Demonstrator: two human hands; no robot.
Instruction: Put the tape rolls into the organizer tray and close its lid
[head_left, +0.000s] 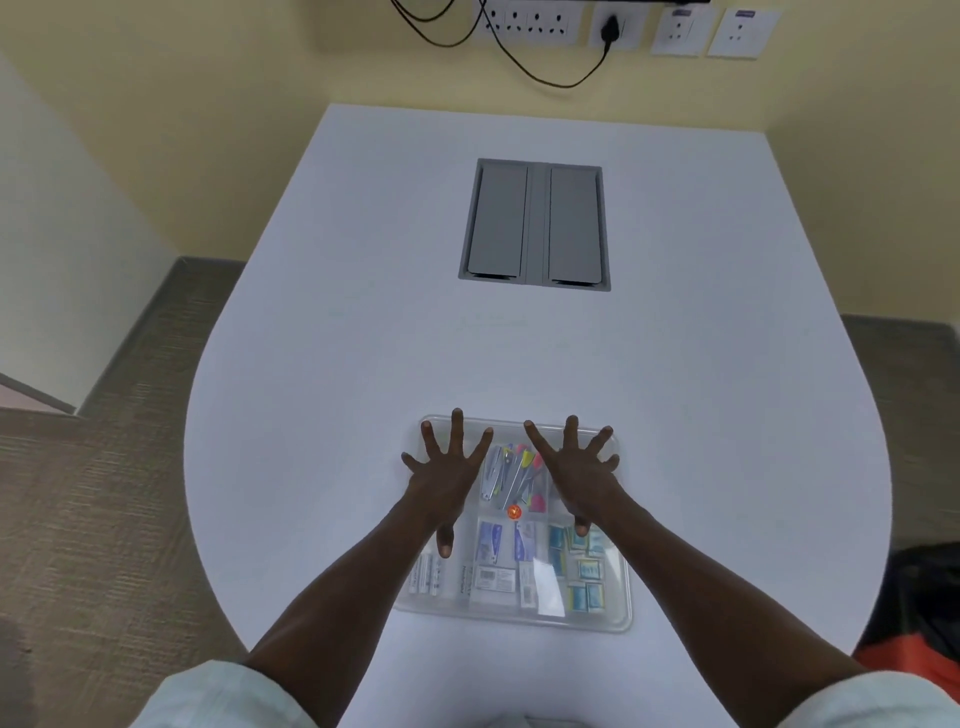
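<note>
A clear plastic organizer tray lies on the white table near its front edge. Its transparent lid appears to lie down over it. Through the plastic I see staplers or clips, bright highlighters, small blue boxes, white tubes and a small orange item. My left hand rests flat on the tray's far left part, fingers spread wide. My right hand rests flat on the far right part, fingers also spread. No tape roll shows; the hands hide the far compartments.
A grey cable hatch is set into the table's middle. Wall sockets with black cables sit beyond the far edge. A black and orange bag stands on the floor at the right. Carpet lies on both sides.
</note>
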